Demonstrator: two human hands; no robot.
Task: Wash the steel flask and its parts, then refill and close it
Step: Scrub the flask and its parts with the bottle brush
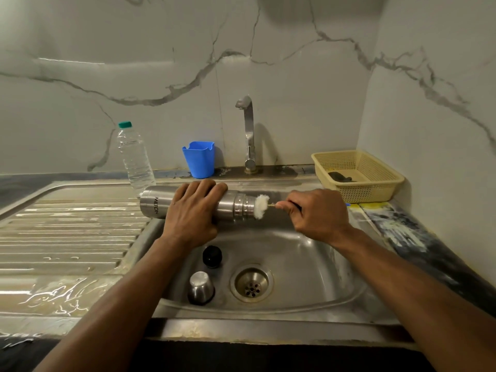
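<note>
Gripped sideways at frame centre by left hand (194,208): steel flask (161,206), over sink (316,267). Brush (261,206) pinched by right hand (316,213) at flask mouth. Cup (200,287), stopper (212,256) left in basin. Rinsing, refilling, closing judged outstanding.

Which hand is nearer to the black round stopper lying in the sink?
Left. The left hand grips the steel flask just above the black round stopper; the right hand is farther right.

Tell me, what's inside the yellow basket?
Inside the yellow basket by the wall lies one dark thing; I cannot tell what it is. The near wall hides part of the basket's floor.
</note>
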